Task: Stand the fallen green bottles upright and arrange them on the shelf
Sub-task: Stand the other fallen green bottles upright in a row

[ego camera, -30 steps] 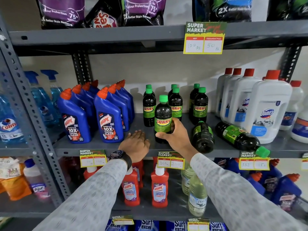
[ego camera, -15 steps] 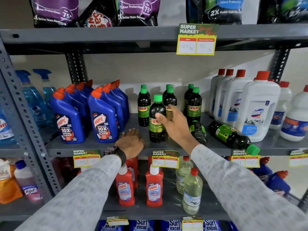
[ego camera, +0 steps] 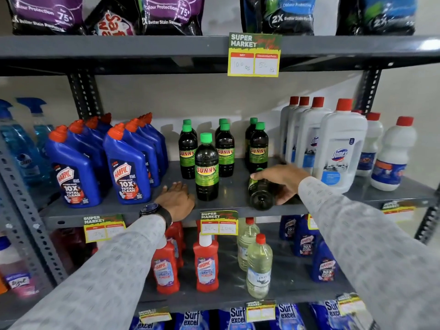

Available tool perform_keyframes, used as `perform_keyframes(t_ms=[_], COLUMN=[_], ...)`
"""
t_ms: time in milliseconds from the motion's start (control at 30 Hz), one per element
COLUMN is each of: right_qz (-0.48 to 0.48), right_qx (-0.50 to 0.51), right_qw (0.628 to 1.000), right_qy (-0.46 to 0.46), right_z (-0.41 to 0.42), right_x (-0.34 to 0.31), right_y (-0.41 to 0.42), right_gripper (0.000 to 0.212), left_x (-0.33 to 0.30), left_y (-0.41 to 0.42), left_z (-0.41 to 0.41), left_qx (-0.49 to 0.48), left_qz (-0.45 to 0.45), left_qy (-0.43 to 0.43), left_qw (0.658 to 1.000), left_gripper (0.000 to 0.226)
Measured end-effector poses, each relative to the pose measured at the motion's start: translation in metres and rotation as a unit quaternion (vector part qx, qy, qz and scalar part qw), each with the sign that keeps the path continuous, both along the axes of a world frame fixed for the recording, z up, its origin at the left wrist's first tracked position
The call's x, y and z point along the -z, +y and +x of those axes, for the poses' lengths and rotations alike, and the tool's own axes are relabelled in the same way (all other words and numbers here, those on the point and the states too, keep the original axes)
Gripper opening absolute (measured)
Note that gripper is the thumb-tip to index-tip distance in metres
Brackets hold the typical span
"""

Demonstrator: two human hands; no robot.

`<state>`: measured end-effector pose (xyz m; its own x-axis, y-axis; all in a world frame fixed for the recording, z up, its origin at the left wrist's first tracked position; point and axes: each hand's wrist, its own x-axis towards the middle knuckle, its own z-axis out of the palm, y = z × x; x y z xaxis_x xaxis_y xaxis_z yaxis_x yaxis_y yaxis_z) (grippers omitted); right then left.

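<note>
Head view. A grey metal shelf (ego camera: 226, 206) with perforated uprights stands against a plain pale wall. On the middle shelf, blue toilet-cleaner bottles (ego camera: 126, 167) stand in rows at the left and white bleach bottles (ego camera: 340, 146) at the right.

Between them stand seven upright green bottles (ego camera: 206, 166): six in three pairs toward the back, one alone nearer the front edge.

One fallen green bottle (ego camera: 262, 195) lies on its side just right of that front one, its base pointing toward the camera.

The right hand (ego camera: 282, 179) rests over this fallen bottle, fingers (ego camera: 258, 176) curled across its upper side; whether they clamp it cannot be told.

The left hand (ego camera: 177, 198) lies flat on the shelf edge just left of the front upright bottle, fingers together, gripping nothing. A dark watch (ego camera: 152, 209) sits on that wrist. Both sleeves are light grey and patterned.

Yellow price tags (ego camera: 219, 222) hang along the shelf fronts. The shelf above carries detergent bags (ego camera: 171, 15). The shelf below holds red cleaner bottles (ego camera: 206, 265) and clear bottles (ego camera: 259, 265); further detergent packs (ego camera: 238, 315) show at the bottom.
</note>
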<state>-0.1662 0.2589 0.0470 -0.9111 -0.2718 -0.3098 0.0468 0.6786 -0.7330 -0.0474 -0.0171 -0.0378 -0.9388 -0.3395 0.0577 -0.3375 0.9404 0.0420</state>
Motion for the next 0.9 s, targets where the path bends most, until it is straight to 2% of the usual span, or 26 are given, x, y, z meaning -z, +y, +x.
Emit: perform_keyframes(t_ms=[133,300,467,633,900], right_qz=[-0.090,-0.162,-0.274,-0.218,-0.183], right_qx=[0.012,-0.005,0.036,0.057,0.037], right_qw=[0.994,0.986,0.953,0.913,0.889], right_qy=[-0.055,-0.034,0.123,0.341,0.418], right_z=[-0.005,-0.002,0.008,0.019,0.015], right_x=[0.009,-0.006,-0.017,0.019,0.057], right_y=[0.001,0.003,-0.005,-0.018,-0.025], right_gripper=[0.048,0.052,0.056,0.053,0.056], left_x=[0.000,0.002,0.002,0.003,0.005], left_y=[-0.001,-0.002,0.000,-0.001,-0.005], left_z=[0.000,-0.001,-0.001,-0.003,-0.002], left_qx=[-0.002,-0.009,-0.006,-0.008,-0.003], left_qz=[-0.007,0.013,0.007,0.003,-0.007], left_qy=[0.003,0.007,0.007,-0.001,0.002], left_qw=[1.000,1.000,1.000,1.000,1.000], left_gripper=[0.076,0.070,0.068,0.068,0.073])
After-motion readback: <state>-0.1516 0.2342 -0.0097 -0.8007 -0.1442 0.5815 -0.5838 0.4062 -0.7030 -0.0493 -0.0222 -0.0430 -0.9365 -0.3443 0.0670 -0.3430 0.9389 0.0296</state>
